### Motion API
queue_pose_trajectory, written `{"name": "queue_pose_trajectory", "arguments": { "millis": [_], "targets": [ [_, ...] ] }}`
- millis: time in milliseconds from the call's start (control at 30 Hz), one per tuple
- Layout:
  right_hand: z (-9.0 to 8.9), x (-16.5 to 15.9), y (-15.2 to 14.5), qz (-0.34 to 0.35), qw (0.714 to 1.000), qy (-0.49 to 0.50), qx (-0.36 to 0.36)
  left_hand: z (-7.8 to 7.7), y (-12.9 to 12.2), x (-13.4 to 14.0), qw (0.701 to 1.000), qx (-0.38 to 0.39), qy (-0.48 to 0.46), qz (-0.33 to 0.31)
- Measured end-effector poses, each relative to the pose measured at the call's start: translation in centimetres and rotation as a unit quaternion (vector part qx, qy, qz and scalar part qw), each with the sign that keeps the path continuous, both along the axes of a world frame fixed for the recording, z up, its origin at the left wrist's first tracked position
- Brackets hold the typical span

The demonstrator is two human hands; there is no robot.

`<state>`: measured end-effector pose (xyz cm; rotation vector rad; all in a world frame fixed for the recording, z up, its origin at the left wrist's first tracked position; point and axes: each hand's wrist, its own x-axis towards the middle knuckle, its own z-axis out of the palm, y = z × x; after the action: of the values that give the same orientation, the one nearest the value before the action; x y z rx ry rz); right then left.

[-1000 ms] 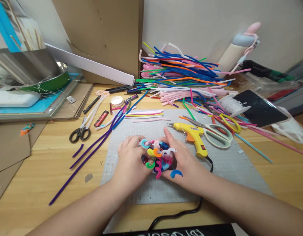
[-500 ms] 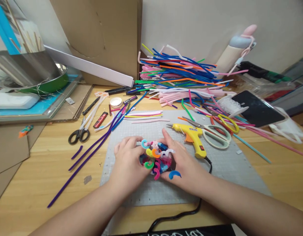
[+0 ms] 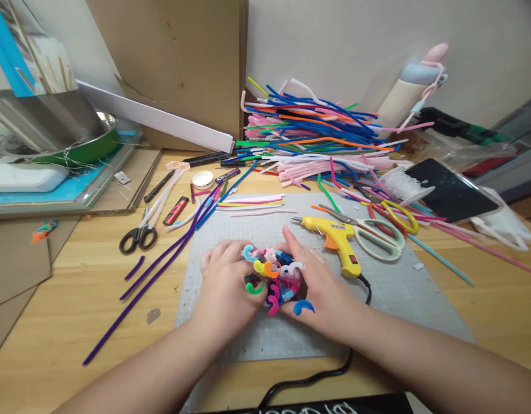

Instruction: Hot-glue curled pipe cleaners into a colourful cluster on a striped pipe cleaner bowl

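A: What is nearest?

B: Two bare hands over a grey cutting mat (image 3: 394, 299). The left hand (image 3: 224, 290) and right hand (image 3: 319, 282) each grip, fingers pressed in, a cluster of curled pipe-cleaner pieces (image 3: 271, 276) between them.

A: And beyond?

B: A yellow glue gun (image 3: 336, 238) just right, scissors (image 3: 138, 233) left, then a pipe-cleaner pile (image 3: 317, 135) far back on the counter (image 3: 75, 287).

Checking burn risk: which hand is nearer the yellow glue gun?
Right. The right hand lies just beside the yellow glue gun; the left hand is farther away.
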<state>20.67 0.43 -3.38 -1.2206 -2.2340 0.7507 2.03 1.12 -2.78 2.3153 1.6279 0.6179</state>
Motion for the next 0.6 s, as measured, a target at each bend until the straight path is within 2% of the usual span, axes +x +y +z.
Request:
{"name": "queue_pose_trajectory", "arguments": {
  "millis": [600],
  "targets": [
    [-0.06, -0.02, -0.18, -0.004, 1.0, -0.006, 0.007, -0.11, -0.03, 0.03, 1.0, 0.002, 0.001, -0.002]
  ]
}}
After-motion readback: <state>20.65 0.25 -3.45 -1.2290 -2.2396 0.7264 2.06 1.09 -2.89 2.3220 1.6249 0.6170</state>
